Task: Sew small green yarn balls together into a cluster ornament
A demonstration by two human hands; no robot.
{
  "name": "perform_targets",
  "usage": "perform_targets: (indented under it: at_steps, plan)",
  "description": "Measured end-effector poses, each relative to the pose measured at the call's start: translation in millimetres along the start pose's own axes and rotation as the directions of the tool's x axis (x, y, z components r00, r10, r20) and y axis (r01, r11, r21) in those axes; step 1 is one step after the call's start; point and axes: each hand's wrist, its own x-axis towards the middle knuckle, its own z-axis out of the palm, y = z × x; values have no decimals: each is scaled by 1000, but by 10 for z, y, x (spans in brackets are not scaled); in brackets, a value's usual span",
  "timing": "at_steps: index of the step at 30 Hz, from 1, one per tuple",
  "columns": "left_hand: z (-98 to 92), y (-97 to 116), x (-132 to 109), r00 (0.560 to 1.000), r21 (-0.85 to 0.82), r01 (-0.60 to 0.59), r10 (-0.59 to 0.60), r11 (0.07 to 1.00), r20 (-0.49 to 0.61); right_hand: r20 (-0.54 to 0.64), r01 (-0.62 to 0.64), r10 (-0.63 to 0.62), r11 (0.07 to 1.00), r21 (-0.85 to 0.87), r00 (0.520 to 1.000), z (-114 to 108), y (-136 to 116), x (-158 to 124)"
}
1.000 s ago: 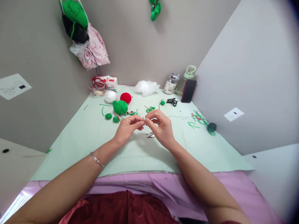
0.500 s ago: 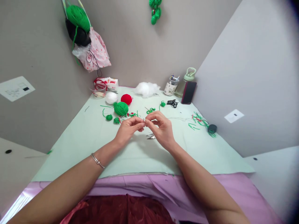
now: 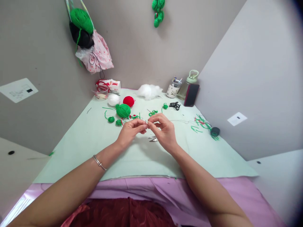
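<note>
In the middle of the table, my left hand [image 3: 132, 130] and my right hand [image 3: 163, 130] meet fingertip to fingertip, both closed in a pinch. A tiny thin dark sliver [image 3: 145, 122] shows at the left fingertips; its kind is too small to make out. What the right fingers pinch is hidden. Below the right hand, metal snips [image 3: 153, 139] lie partly covered by it. A fine dark thread [image 3: 182, 121] runs over the table to the right of that hand. Just beyond my hands are small green yarn pieces [image 3: 153, 113] and a small green ball [image 3: 118, 122].
Behind lie green [image 3: 123, 111], red [image 3: 128, 101] and white [image 3: 114, 99] yarn balls, white stuffing [image 3: 149, 91], black scissors [image 3: 175, 105] and a pen cup [image 3: 173, 90]. A phone [image 3: 191, 95] leans against a bottle [image 3: 183, 91]. Yarn scraps [image 3: 201, 119] and a black spool [image 3: 215, 131] lie right.
The whole view has shifted very slightly. My hands keep the same pinch at the same place, and nothing on the table has visibly moved.
</note>
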Motion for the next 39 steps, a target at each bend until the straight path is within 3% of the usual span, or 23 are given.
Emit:
perform_targets:
  at_steps: [39]
  plan:
    - [16,44,-18,1000,25,16,-16,1000,-5,13,-16,17,1000,-27,1000,-6,-17,0]
